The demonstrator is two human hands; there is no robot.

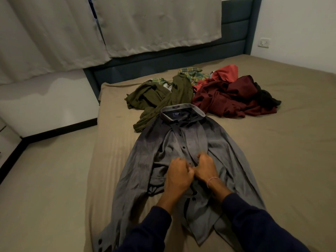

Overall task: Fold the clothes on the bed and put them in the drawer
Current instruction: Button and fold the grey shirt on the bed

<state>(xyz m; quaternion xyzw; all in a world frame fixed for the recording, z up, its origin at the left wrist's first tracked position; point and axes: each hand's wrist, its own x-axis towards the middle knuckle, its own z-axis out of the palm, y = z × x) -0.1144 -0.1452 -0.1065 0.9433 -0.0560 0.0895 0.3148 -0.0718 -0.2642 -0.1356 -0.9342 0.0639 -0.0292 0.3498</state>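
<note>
Two hands at work on one grey long-sleeved button-up shirt (183,148), spread face-up down the middle of the tan-sheeted bed (272,151), collar toward the headboard edge. Left hand (177,176) and right hand (205,169) side by side, knuckles touching, each pinching the shirt's buttoned front placket. One thin pink bracelet (211,180) circled the right wrist. Beyond the collar, one heap of loose clothes: one olive-green garment (160,99), one green plaid shirt (193,74), one dark maroon garment (231,99), one orange-red piece (227,72), one black piece (267,99).
</note>
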